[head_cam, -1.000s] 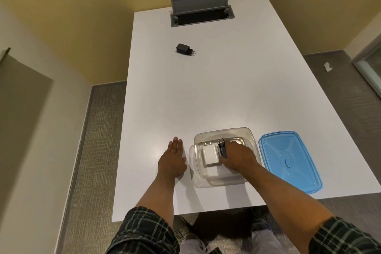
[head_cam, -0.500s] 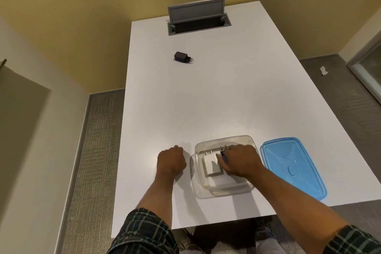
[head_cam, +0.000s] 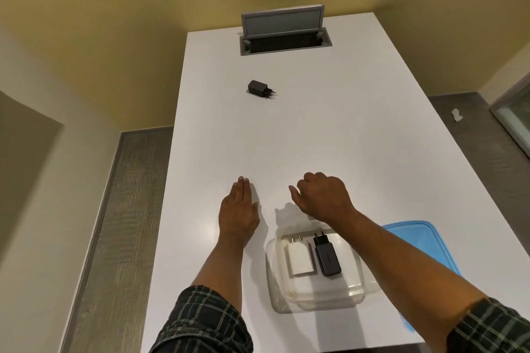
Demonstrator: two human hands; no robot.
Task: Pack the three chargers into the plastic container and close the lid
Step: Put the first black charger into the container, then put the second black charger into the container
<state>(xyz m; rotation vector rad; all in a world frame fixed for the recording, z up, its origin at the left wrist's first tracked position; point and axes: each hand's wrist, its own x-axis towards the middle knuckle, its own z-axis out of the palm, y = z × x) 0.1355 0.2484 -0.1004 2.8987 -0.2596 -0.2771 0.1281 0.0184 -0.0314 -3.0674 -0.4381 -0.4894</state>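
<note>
A clear plastic container (head_cam: 324, 295) stands near the table's front edge. Inside it lie a white charger (head_cam: 299, 258) and, to its right, a black charger (head_cam: 327, 256), both with prongs pointing away from me. A third, black charger (head_cam: 259, 89) lies far up the table, left of centre. The blue lid (head_cam: 415, 241) rests flat to the right of the container, partly hidden by my right forearm. My right hand (head_cam: 322, 196) hovers beyond the container, fingers loosely curled and holding nothing. My left hand (head_cam: 239, 209) lies flat on the table left of the container.
A grey cable box (head_cam: 284, 34) with its flap raised is set into the white table (head_cam: 329, 129) at the far end. Grey carpet runs along both sides. A scrap of white paper (head_cam: 456, 114) lies on the floor at right.
My right hand has let go of the black charger in the container and lifted forward past its far rim. My left hand has opened flat. The camera has tilted up.
</note>
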